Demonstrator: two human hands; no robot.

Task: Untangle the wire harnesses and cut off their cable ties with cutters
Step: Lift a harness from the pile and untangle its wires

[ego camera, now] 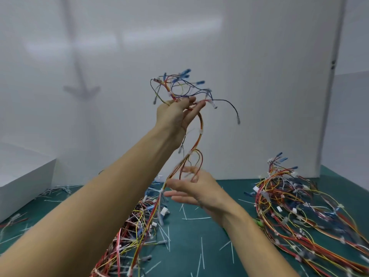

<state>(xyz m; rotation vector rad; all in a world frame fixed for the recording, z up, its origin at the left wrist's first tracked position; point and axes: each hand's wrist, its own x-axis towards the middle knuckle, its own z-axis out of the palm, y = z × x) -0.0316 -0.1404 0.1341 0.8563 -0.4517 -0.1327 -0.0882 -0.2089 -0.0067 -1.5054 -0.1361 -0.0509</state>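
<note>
My left hand (pixel 175 114) is raised high and grips one wire harness (pixel 196 136) near its top, where blue-tipped ends fan out above the fingers. The red, orange and yellow bundle hangs down with white cable ties (pixel 200 131) along it. Lower down, my right hand (pixel 196 189) is at the hanging strands with its fingers spread and relaxed, blurred, brushing the wires. The harness's tail runs down into a tangled pile (pixel 131 232) on the green mat (pixel 199 246). No cutters are visible.
A second pile of harnesses (pixel 303 212) lies at the right. Cut white tie pieces (pixel 196 218) are scattered over the mat. A white box (pixel 24 182) stands at the left, and white walls close the back and right.
</note>
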